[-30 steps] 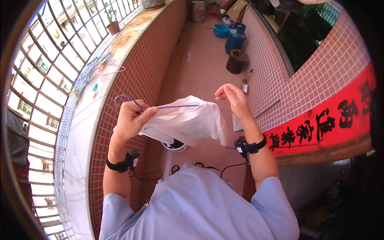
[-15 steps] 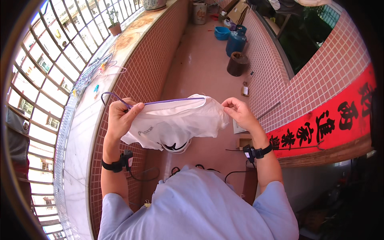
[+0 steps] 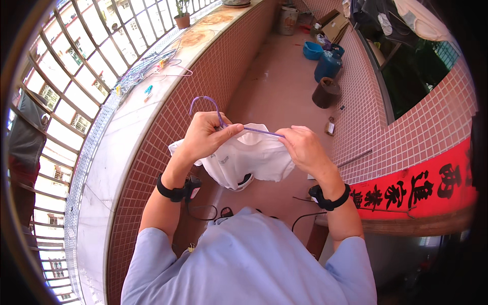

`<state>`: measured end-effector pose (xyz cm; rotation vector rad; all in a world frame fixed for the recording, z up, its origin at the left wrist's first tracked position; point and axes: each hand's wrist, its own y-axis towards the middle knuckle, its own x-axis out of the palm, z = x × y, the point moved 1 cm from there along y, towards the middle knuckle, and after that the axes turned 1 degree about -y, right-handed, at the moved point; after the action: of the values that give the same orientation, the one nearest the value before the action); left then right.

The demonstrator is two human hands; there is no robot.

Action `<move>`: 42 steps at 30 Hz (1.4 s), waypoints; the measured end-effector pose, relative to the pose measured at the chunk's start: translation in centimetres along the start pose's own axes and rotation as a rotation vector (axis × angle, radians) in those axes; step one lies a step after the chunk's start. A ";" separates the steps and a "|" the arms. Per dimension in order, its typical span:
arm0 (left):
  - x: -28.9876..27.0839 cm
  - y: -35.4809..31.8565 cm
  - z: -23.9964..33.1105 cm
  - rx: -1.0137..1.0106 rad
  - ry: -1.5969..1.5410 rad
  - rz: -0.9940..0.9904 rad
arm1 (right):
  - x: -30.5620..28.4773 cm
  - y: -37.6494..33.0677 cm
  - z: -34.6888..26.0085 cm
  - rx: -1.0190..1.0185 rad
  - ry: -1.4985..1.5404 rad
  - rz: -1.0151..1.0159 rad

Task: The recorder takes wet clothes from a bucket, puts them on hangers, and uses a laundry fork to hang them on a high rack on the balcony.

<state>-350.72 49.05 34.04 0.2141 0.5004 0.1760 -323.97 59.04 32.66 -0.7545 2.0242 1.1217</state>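
A purple clothes hanger lies roughly level in front of me, its hook standing up at the left. My left hand is closed around it just below the hook, thumb along the bar. At the bar's other end, my right hand pinches the hanger together with the edge of a white shirt. The thin shirt hangs bunched below both hands, with a small grey print and a black-and-white patch near its lower part. How far the hanger reaches inside the cloth is hidden.
A marble ledge runs along the left under window bars, with a pile of hangers and clothes pegs. Along the right wall stand a brown cylinder, a blue gas bottle and a blue basin. A red banner hangs nearer.
Both hands have come closer together, the left moving right and up. My right hand has shifted from the shirt's far edge onto the hanger's end. The view has turned slightly.
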 end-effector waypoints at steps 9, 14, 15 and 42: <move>-6.5 -2.4 -2.1 0.011 0.263 -0.085 | -4.3 0.1 2.1 0.181 0.059 0.323; -9.3 -4.6 -8.2 -0.426 -0.117 -0.052 | -8.0 -3.1 5.4 0.295 0.052 0.288; -9.8 -5.1 -9.0 -0.276 -0.144 -0.008 | -8.8 -3.7 5.9 0.336 0.041 0.257; 0.1 -0.1 -1.9 0.295 0.239 0.267 | -8.5 -6.6 5.0 0.387 0.443 0.194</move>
<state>-351.57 49.24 32.36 0.5541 0.7349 0.3918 -312.49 61.74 34.30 -0.6536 2.6326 0.6602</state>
